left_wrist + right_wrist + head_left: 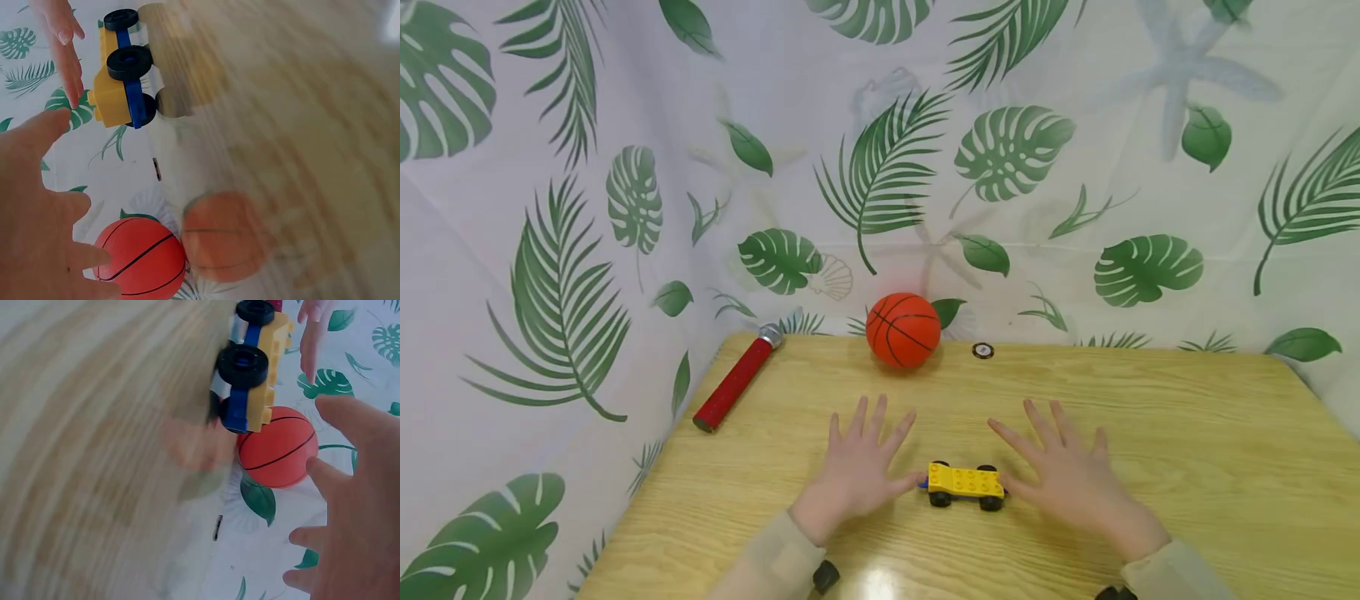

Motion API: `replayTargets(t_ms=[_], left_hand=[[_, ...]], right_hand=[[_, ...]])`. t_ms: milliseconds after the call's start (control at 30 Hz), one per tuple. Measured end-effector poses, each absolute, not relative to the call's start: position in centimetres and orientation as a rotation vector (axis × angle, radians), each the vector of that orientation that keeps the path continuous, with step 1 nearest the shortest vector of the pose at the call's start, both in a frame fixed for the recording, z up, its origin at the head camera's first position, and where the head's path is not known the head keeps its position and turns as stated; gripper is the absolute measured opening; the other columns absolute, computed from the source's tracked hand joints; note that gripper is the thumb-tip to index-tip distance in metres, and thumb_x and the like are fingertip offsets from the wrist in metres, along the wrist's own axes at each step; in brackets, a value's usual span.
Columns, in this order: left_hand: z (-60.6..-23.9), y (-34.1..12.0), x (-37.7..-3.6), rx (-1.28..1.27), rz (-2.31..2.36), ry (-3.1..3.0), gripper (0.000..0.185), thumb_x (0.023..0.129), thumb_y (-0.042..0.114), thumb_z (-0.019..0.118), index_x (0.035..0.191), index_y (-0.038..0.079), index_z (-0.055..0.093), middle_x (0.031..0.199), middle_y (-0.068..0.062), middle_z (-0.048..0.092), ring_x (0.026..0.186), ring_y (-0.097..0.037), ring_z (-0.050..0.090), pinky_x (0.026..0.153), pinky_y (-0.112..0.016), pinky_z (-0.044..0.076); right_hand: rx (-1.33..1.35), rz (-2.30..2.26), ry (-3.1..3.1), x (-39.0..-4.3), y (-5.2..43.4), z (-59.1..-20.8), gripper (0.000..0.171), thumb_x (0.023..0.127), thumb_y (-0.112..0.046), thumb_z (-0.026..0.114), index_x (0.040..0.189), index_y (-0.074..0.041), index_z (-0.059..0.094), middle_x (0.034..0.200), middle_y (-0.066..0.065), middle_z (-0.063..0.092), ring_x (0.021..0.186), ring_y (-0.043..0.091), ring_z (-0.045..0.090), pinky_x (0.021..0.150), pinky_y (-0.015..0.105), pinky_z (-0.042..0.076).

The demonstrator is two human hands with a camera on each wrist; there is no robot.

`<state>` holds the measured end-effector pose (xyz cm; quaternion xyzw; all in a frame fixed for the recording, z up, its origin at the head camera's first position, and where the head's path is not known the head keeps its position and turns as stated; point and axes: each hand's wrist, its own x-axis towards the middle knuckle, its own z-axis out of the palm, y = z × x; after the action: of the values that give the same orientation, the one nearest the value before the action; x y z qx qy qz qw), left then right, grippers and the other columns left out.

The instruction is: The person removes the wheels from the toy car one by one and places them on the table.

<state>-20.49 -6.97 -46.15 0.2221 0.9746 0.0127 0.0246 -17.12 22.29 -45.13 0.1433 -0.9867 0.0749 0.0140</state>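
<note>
A yellow toy car [966, 481] with a studded top, a blue base and black wheels stands on the wooden table between my hands. To its left is my left hand [853, 479], fingers straight and spread, thumb pointing at the car's blue end. My right hand [1071, 479] mirrors it on the other side, also with fingers spread and its thumb near the car's right end. Both wrist views show the car [115, 81] [253, 369] from the side, with the thumbs apart from it. Neither hand holds anything.
An orange-red toy basketball [903, 330] sits at the table's back edge. Right of it lies a small round black-and-white disc [982, 351]. A red toy microphone [739, 379] with a silver head lies along the left edge. Behind hangs a leaf-patterned curtain [1045, 275].
</note>
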Motion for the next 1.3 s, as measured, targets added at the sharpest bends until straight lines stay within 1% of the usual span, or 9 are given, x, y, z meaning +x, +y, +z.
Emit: replayTargets(t_ms=[233,367,500,667,900,1033,1167,1233,1300], left_hand=[[-46.3,-6.8,-20.5,0.759,0.176,2.898,0.078,0.093,0.074,0.036,0.159,0.035,0.016,0.167,-0.011,0.008,0.152,-0.040,0.013,0.116,-0.069,0.019],[-46.1,-6.5,-20.6,0.809,0.245,2.867,0.079,0.093,0.072,0.042,0.158,0.033,0.022,0.167,-0.009,0.013,0.150,-0.038,0.022,0.116,-0.066,0.025],[-46.0,-6.2,-20.6,0.854,0.284,2.831,0.077,0.093,0.068,0.050,0.156,0.030,0.029,0.164,-0.009,0.024,0.146,-0.034,0.034,0.114,-0.065,0.031],[-46.3,-5.9,-20.8,0.902,0.237,2.812,0.072,0.092,0.065,0.054,0.153,0.031,0.037,0.158,-0.006,0.038,0.137,-0.027,0.048,0.111,-0.060,0.038],[-46.2,-5.7,-21.0,0.994,0.194,2.830,0.054,0.094,0.054,0.060,0.142,0.030,0.054,0.147,0.001,0.053,0.130,-0.019,0.055,0.109,-0.059,0.041],[-46.2,-5.7,-21.0,1.051,0.159,2.850,0.047,0.094,0.051,0.061,0.137,0.031,0.060,0.143,0.004,0.057,0.128,-0.016,0.058,0.108,-0.059,0.042],[-46.3,-5.6,-21.0,1.085,0.154,2.855,0.046,0.094,0.051,0.060,0.135,0.031,0.061,0.142,0.007,0.058,0.126,-0.015,0.059,0.107,-0.058,0.043],[-46.3,-5.6,-21.0,1.101,0.168,2.851,0.046,0.095,0.051,0.060,0.136,0.030,0.061,0.141,0.007,0.059,0.125,-0.014,0.060,0.107,-0.055,0.045],[-46.5,-5.6,-21.1,1.114,0.215,2.842,0.045,0.096,0.049,0.060,0.136,0.028,0.061,0.140,0.006,0.060,0.123,-0.013,0.061,0.105,-0.049,0.048]], right_hand=[[0.576,0.278,-3.093,-17.0,22.1,-45.6,0.076,0.085,-0.073,0.055,0.152,-0.046,0.031,0.160,0.015,0.031,0.146,0.050,0.021,0.095,0.090,0.016],[0.644,0.295,-3.097,-17.2,22.1,-45.9,0.080,0.084,-0.072,0.059,0.153,-0.044,0.030,0.155,0.011,0.043,0.145,0.050,0.023,0.094,0.090,0.016],[0.715,0.346,-3.111,-17.4,22.0,-46.3,0.081,0.083,-0.067,0.063,0.153,-0.043,0.030,0.149,0.008,0.051,0.145,0.052,0.022,0.093,0.090,0.015],[0.751,0.381,-3.122,-17.6,22.0,-46.6,0.078,0.082,-0.064,0.067,0.150,-0.045,0.035,0.147,0.006,0.053,0.145,0.052,0.021,0.094,0.090,0.015],[0.811,0.365,-3.098,-17.8,22.0,-46.6,0.072,0.082,-0.056,0.073,0.146,-0.043,0.044,0.145,0.005,0.056,0.145,0.051,0.021,0.094,0.090,0.016],[0.840,0.369,-3.080,-17.8,22.0,-46.6,0.065,0.083,-0.048,0.075,0.142,-0.040,0.051,0.144,0.004,0.057,0.146,0.051,0.021,0.096,0.089,0.016],[0.877,0.438,-3.078,-17.8,22.0,-46.5,0.058,0.085,-0.045,0.074,0.139,-0.038,0.055,0.144,0.005,0.057,0.146,0.051,0.021,0.096,0.089,0.014],[0.893,0.488,-3.073,-17.8,22.1,-46.5,0.056,0.085,-0.042,0.075,0.137,-0.036,0.057,0.143,0.005,0.058,0.145,0.051,0.022,0.096,0.089,0.014],[0.905,0.531,-3.065,-17.9,22.3,-46.6,0.054,0.085,-0.040,0.076,0.136,-0.034,0.059,0.142,0.005,0.059,0.145,0.050,0.023,0.096,0.089,0.015]])
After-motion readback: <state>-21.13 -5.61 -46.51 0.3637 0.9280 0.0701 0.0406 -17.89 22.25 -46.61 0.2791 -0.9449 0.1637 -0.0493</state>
